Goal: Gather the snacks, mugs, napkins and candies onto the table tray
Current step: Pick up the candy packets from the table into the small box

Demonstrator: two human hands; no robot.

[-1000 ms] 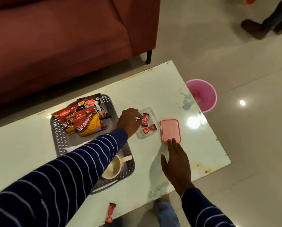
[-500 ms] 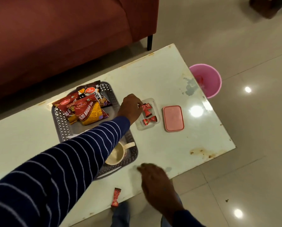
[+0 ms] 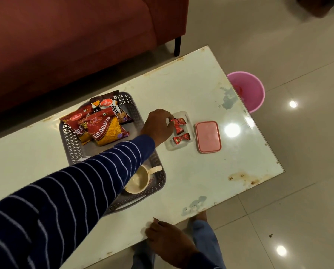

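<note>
A grey perforated tray [image 3: 65, 133] on the white table [image 3: 197, 84] holds three snack packets [image 3: 104, 129] and a cream mug [image 3: 137, 181]; a bit of white napkin [image 3: 81, 158] shows under my sleeve. Right of the tray, a clear container [image 3: 181, 147] holds three red candies [image 3: 181, 137]. My left hand [image 3: 158, 125] reaches over the tray to the container, its fingertips pinching the end of the top candy [image 3: 179, 121]. My right hand [image 3: 168, 237] lies curled at the table's near edge, covering whatever is under it.
A pink lid [image 3: 208, 136] lies flat just right of the container. A pink bucket [image 3: 247, 90] stands on the floor past the table's right end. A red sofa [image 3: 65, 45] runs along the far side. My legs [image 3: 207, 235] are under the near edge.
My right hand drew back from beside the pink lid to the near table edge, over the spot where a loose red candy lay. My left hand stayed at the container.
</note>
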